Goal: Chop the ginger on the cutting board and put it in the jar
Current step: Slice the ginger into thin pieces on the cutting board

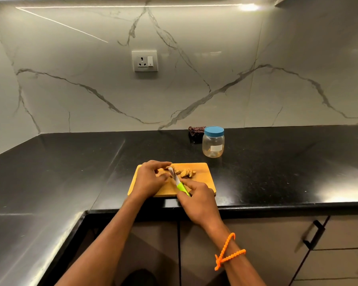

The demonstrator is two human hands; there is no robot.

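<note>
Ginger (187, 172) lies on the board (201, 182), long axis roughly left-right, in a few pieces toward the far side. Knife (179, 182) runs near-right to far-left, tip far, blade down into the ginger. Right hand (196, 201) is wrapped round the green handle. Left hand (150, 178), fingers curled, pinches the ginger's left end just left of the blade. Most pieces sit right of the blade. Jar (213, 142), lid on, stands beyond the board's far-right corner, apart from both hands.
</note>
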